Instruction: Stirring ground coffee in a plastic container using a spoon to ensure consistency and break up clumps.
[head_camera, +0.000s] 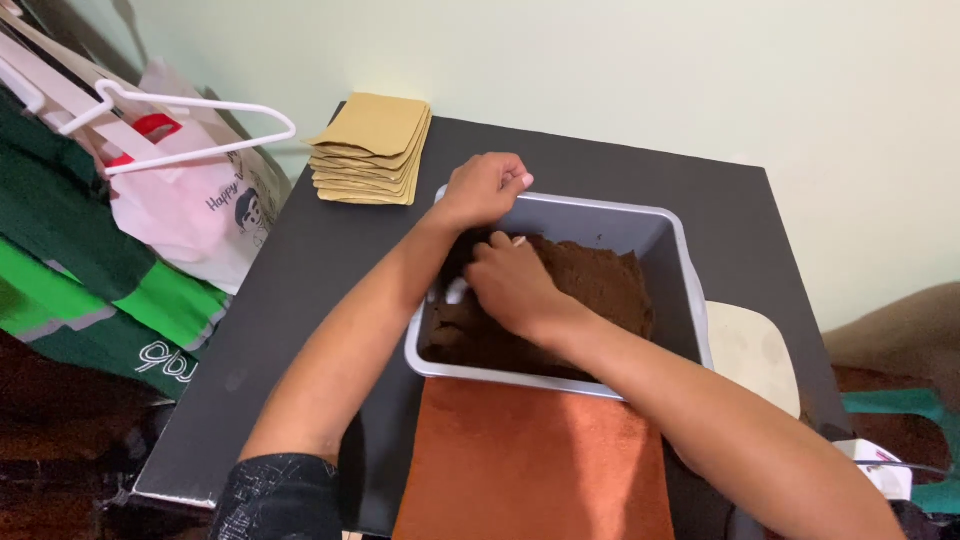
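Over black bench, grey metal tray rim is pinched by L hand. R hand is pressed flat, open, on dark brown powder. Next move probably needs tray kept steady.

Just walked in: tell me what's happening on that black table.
A person leans over a grey rectangular tray holding dark brown powder. The left hand is closed at the tray's far left corner, and the right hand is down in the powder beside something small and white; what it is cannot be made out. An orange cloth lies in front of the tray, and a stack of tan paper pouches sits at the table's far edge.
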